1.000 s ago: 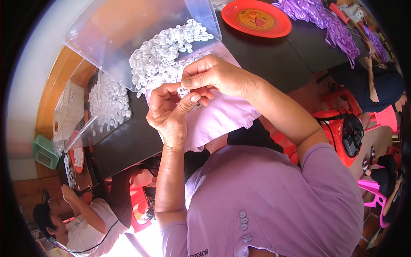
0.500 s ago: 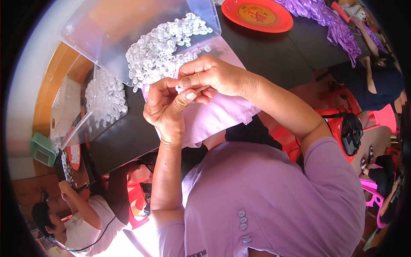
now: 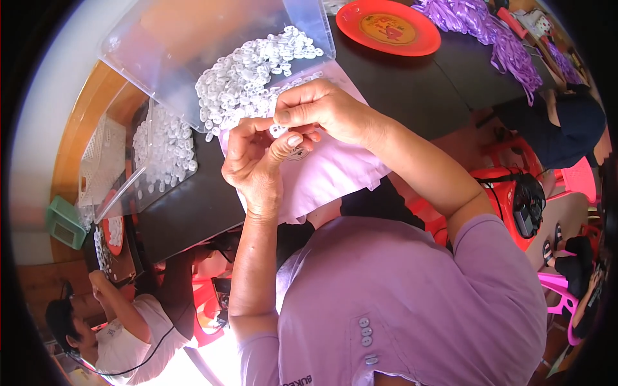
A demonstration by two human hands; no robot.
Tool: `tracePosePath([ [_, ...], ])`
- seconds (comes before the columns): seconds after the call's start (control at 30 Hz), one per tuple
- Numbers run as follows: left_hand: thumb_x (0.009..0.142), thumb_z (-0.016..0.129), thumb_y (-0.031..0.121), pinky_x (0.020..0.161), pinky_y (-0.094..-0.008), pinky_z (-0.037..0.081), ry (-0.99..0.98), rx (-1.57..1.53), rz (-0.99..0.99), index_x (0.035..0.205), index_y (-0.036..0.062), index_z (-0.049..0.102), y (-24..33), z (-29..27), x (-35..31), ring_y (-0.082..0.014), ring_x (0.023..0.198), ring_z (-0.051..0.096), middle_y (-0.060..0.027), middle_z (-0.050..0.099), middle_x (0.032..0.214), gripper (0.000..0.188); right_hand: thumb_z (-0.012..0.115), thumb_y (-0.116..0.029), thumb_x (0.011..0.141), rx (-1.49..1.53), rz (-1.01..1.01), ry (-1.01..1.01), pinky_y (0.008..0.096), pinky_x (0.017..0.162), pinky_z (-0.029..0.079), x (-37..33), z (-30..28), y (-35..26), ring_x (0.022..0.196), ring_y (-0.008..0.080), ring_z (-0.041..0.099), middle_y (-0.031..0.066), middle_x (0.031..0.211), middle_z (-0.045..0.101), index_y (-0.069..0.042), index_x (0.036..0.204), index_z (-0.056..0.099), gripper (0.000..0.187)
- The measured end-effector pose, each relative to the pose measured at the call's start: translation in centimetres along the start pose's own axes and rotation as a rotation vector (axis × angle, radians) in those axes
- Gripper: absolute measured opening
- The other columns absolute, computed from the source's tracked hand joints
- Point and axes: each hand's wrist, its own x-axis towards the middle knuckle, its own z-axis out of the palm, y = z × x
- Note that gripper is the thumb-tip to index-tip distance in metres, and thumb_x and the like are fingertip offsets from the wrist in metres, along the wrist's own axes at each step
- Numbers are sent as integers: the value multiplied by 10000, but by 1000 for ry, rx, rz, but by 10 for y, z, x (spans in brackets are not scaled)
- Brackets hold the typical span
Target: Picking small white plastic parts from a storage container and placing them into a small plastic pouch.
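A small white oval plastic piece with holes (image 3: pixel 278 130) is caught between my fingertips, over a pink cloth (image 3: pixel 335 157). My left hand (image 3: pixel 257 157) curls around its near side, thumb and forefinger closed against it. From the other side my right hand (image 3: pixel 325 114) pinches the piece's upper edge between thumb and forefinger. Just beyond my hands, a heap of similar white pieces (image 3: pixel 241 83) spills from a clear plastic bin (image 3: pixel 154 51) onto the cloth. Whether anything thin runs through the held piece is hidden by my fingers.
Another clear container (image 3: pixel 145 170) of white pieces stands at left, near a green basket (image 3: pixel 64 222). An orange-red plate (image 3: pixel 421 38) and purple ribbons (image 3: pixel 489 32) lie on the dark table (image 3: pixel 399 83). A co-worker (image 3: pixel 129 321) sits lower left; other people are at right.
The held piece has turned so its holes now show more plainly, and my left thumb has shifted slightly away from it. The view has moved slightly.
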Motion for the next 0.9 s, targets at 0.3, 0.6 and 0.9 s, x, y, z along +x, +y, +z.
tracePosePath([
  [0.3, 734, 808, 33, 508, -218, 467, 490, 660, 398, 902, -52, 660, 86, -51, 55, -88, 593, 550, -71, 654, 785, 240, 628, -267, 925, -47, -117, 413, 220, 461, 339, -4, -23, 2, 481, 93, 526, -23, 552, 487, 6, 827, 636, 290],
  [0.6, 841, 714, 110, 589, -269, 486, 6, 1207, 357, 912, 93, 684, 74, -68, 64, -117, 735, 584, -26, 625, 884, 79, 630, -241, 923, -92, -102, 433, 250, 473, 375, -10, -29, 13, 468, 106, 483, -19, 539, 427, 14, 807, 622, 280],
  [0.9, 755, 700, 59, 662, -406, 489, -560, 1130, 235, 852, 56, 617, -4, -20, 17, -301, 795, 587, -94, 564, 853, 128, 639, -214, 914, -232, -140, 415, 244, 416, 333, -8, -20, 23, 442, 57, 442, -3, 587, 524, -12, 730, 605, 276],
])
